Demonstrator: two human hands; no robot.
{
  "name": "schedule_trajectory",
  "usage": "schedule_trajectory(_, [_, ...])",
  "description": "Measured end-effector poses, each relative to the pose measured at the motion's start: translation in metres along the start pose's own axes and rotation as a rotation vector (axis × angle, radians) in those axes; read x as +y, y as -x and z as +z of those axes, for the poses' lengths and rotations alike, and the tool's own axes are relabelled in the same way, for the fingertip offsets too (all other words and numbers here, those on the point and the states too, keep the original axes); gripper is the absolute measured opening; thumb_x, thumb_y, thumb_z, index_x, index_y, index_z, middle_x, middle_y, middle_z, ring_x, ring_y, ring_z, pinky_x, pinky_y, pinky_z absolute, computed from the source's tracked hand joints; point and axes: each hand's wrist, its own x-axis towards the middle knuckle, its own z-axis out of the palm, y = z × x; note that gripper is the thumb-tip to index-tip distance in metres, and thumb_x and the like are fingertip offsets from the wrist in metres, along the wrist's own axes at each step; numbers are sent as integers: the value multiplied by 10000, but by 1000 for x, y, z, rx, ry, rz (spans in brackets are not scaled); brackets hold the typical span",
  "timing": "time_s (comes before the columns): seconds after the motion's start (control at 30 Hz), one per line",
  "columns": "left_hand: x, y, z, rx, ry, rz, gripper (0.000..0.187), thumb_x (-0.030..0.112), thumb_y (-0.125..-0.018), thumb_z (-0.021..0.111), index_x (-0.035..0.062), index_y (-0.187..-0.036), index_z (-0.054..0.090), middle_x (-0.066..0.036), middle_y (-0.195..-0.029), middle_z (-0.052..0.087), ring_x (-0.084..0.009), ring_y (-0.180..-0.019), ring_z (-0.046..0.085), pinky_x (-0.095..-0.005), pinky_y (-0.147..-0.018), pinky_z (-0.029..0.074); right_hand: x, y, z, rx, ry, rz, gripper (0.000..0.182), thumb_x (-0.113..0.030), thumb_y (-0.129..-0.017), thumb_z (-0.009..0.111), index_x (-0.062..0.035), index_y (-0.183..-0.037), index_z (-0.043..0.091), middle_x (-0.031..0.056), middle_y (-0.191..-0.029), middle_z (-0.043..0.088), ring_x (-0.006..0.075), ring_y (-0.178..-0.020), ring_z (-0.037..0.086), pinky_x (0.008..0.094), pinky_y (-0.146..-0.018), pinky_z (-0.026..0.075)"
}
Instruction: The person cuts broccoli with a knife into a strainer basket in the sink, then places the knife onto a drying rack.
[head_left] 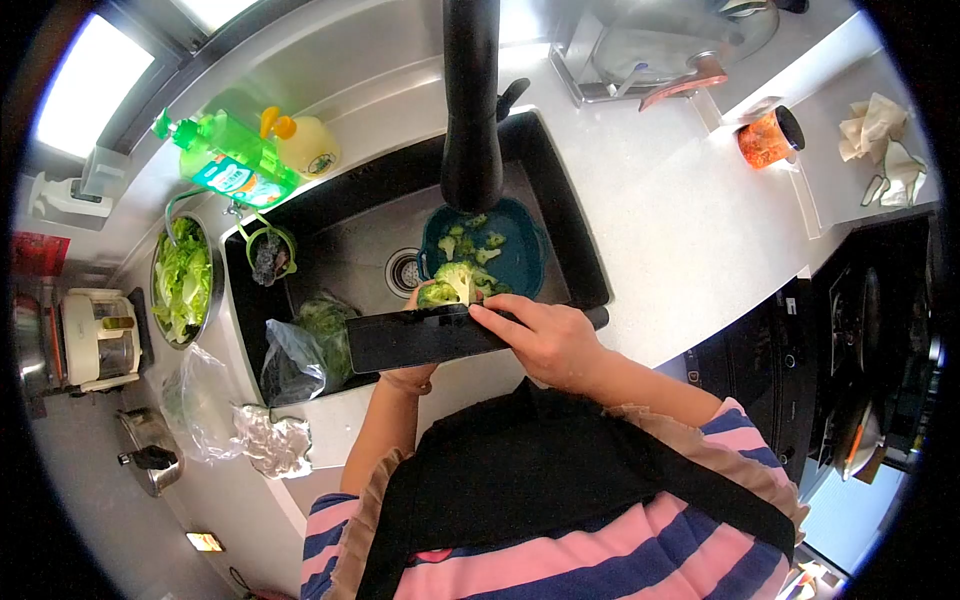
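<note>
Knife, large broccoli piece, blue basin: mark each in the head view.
Knife [425, 339]: head view, on the broad dark face of the blade.
Large broccoli piece [459, 284]: head view, on the pale stem.
Blue basin [521, 264]: head view, on a bare part of its inside.

Beyond the knife [415, 338], florets [487, 255] lie in a basin [522, 265] in the sink [575, 235], leafy greens [185, 280] to its left.
</note>
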Motion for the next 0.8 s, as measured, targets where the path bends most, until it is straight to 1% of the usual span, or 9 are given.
schedule_trajectory(0.13, [4,-1,3,28,23,-15,456,128,-840,647,-15,-1211,423,-138,-1102,601,-215,-1015,595,-300,-896,473,5,1,4,-16,21,-30,469,-56,-726,551,-76,-1194,562,90,-1089,592,189,-691,648,285,-563,519])
schedule_trajectory(0.23, [6,1,4,100,-298,-27,419,105,-799,692,-11,-1148,490,-120,-1051,613,-191,-956,600,-290,-843,485,10,2,6,-41,48,-24,464,-53,-726,558,-91,-1188,571,89,-1073,599,193,-687,648,292,-559,521])
schedule_trajectory(0.3, [14,7,14,221,-497,-247,400,74,-738,744,4,-1082,551,-84,-1001,624,-164,-908,596,-280,-795,488,24,8,8,-66,66,-8,461,-48,-726,564,-102,-1183,577,85,-1063,603,197,-686,648,297,-557,522])
schedule_trajectory(0.33, [22,3,23,246,-301,-268,422,57,-696,777,21,-1065,574,-42,-965,628,-142,-885,588,-266,-771,485,39,13,12,-54,84,47,458,-43,-727,571,-111,-1180,581,79,-1060,604,203,-686,647,300,-554,522])
schedule_trajectory(0.37, [22,1,16,177,-350,-294,409,79,-734,751,27,-1095,566,-24,-965,633,-152,-876,596,-272,-780,479,49,18,13,-44,101,99,455,-38,-729,578,-120,-1176,585,73,-1056,604,209,-685,645,304,-552,522])
schedule_trajectory(0.47, [10,-2,-1,182,-240,-292,416,105,-772,722,29,-1139,541,-41,-1034,615,-166,-936,583,-288,-819,466,48,19,-1,-90,-39,191,431,-11,-769,585,-100,-1191,572,92,-1065,595,240,-761,638,304,-608,530])
schedule_trajectory(0.53, [-3,-9,-10,280,46,-261,478,115,-798,694,40,-1218,477,-60,-1133,570,-176,-1019,552,-302,-877,441,48,16,-5,-113,-129,289,398,-1,-811,571,-70,-1203,563,123,-1065,590,257,-839,629,300,-676,534])
schedule_trajectory(0.63, [-6,-10,-3,345,189,-260,563,91,-788,700,57,-1273,415,-69,-1191,525,-174,-1070,521,-304,-907,427,45,14,-4,-55,-179,342,371,-15,-823,563,-64,-1192,571,123,-1056,596,258,-842,631,299,-678,532])
schedule_trajectory(0.8, [-5,-7,-8,283,18,-203,601,50,-770,707,65,-1284,395,-68,-1183,520,-179,-1070,525,-314,-922,424,33,13,1,-31,-129,270,390,-55,-798,579,-119,-1183,583,78,-1061,595,244,-752,643,319,-595,531])
